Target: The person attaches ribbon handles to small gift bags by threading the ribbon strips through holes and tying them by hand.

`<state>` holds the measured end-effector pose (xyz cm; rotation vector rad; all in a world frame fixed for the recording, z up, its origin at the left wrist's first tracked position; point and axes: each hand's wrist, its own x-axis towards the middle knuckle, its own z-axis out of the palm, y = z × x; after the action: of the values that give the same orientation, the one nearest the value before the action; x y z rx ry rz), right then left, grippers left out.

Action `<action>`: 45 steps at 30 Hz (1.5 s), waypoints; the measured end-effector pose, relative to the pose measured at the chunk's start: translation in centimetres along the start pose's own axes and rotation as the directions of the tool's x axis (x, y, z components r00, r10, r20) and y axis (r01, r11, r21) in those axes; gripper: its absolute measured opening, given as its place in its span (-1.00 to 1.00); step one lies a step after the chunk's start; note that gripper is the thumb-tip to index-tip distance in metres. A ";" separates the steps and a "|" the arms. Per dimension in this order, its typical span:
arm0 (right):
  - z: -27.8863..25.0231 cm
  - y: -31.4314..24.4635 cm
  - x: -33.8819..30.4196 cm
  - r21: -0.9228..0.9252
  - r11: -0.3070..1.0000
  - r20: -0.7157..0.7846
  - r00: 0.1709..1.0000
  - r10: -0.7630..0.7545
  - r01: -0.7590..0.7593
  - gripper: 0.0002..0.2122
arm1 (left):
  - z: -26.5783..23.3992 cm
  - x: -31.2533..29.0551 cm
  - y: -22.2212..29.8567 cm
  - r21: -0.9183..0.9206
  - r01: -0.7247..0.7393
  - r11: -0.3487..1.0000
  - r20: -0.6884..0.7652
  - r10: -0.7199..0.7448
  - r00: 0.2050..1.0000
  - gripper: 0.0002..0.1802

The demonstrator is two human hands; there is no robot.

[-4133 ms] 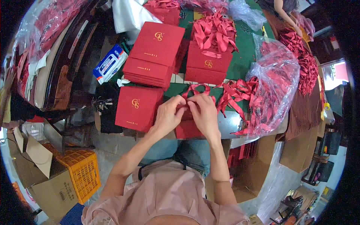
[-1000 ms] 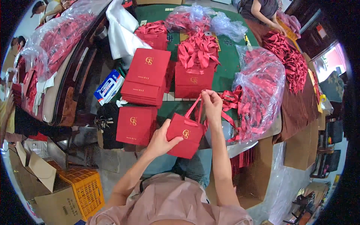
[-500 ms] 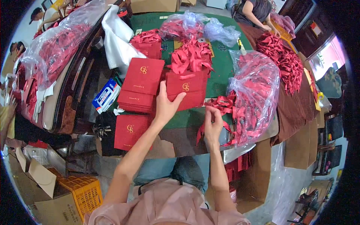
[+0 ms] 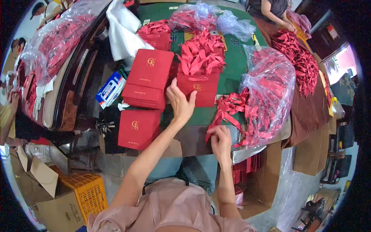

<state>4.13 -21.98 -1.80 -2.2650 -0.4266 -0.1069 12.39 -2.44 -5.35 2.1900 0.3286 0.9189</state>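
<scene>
My left hand (image 4: 181,103) is open, thumb and fingers apart, at the left edge of a flat red gift bag (image 4: 205,99) with a gold emblem. That bag lies at the near end of a pile with red ribbon handles (image 4: 201,56). My right hand (image 4: 221,144) is closed at the table's near edge, its fingertips on the end of a red ribbon (image 4: 212,130). The ribbon trails from a loose bunch (image 4: 231,105) by a clear plastic bag of red ribbons (image 4: 270,96). Left of my left hand is a stack of flat red bags (image 4: 150,71), with another red bag (image 4: 139,129) nearer me.
A blue-and-white packet (image 4: 111,89), keys (image 4: 105,126) and a white plastic sheet (image 4: 121,33) lie to the left. A heap of ribbons (image 4: 297,62) is at right, near another person's hands (image 4: 288,25). A yellow crate (image 4: 91,197) and cardboard box (image 4: 266,189) stand below.
My left hand has loosened from the red gift bag, which now lies farther up against the ribboned pile. My right hand has moved down toward the table's near edge, along the ribbon.
</scene>
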 end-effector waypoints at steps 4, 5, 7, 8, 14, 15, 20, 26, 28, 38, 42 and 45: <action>-0.3 0.3 -1.5 -0.083 0.996 0.106 0.994 -0.034 0.042 -0.72 | -1.2 -0.9 0.1 0.028 -0.027 0.999 0.032 0.026 0.999 0.01; -0.3 0.6 -1.9 -0.075 0.997 0.132 0.991 -0.008 0.018 -0.71 | -2.0 -1.4 0.8 0.024 -0.032 0.999 0.065 0.030 0.997 0.00; -0.1 0.9 -2.0 -0.062 0.998 0.128 0.991 -0.021 0.029 -0.74 | -4.7 -2.2 2.8 -0.009 -0.032 0.999 0.147 0.033 0.989 -0.01; 0.0 0.7 -2.0 -0.052 0.998 0.121 0.993 -0.014 0.020 -0.77 | -6.9 -2.3 3.6 -0.043 -0.081 0.996 0.185 0.088 0.979 -0.02; 0.7 0.5 -2.0 -0.110 0.993 0.054 0.998 -0.025 0.031 -0.88 | -16.7 -2.0 0.8 0.141 -0.153 0.978 0.332 0.099 0.938 -0.53; 0.9 0.2 -1.9 -0.110 0.993 0.054 0.998 -0.027 0.032 -0.88 | -17.8 -1.9 -0.5 0.190 -0.140 0.972 0.363 0.063 0.930 -0.54; 2.4 -1.6 -1.4 -0.086 0.991 -0.049 0.993 -0.106 0.102 -0.89 | -21.4 -1.4 -4.9 0.383 -0.155 0.910 0.522 -0.075 0.850 -0.35; 4.6 -2.8 -0.9 0.022 0.987 -0.001 0.988 -0.156 0.156 -0.85 | -21.3 -1.5 -5.2 0.366 -0.189 0.911 0.584 -0.067 0.809 -0.26; 5.4 -2.8 -0.6 0.001 0.991 -0.012 0.990 -0.137 0.137 -0.86 | -20.5 -2.1 -4.3 0.364 -0.215 0.906 0.544 -0.019 0.839 -0.24; 6.7 -2.7 0.8 -0.102 0.988 -0.011 0.993 -0.115 0.113 -0.85 | -14.5 -4.6 -0.5 0.255 -0.246 0.935 0.602 0.045 0.797 -0.31; 7.0 -2.0 0.8 -0.118 0.989 -0.034 0.996 -0.088 0.084 -0.90 | -13.3 -4.7 -0.2 0.247 -0.241 0.939 0.611 0.042 0.791 -0.33; 6.3 -2.0 0.8 -0.084 0.996 -0.020 0.999 -0.040 0.039 -0.92 | -13.2 -4.1 -0.1 0.253 -0.227 0.941 0.642 0.013 0.767 -0.35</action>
<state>3.77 -15.83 -4.40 -2.3362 -0.4632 -0.1727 0.22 2.65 -1.18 2.6935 -0.0042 0.1342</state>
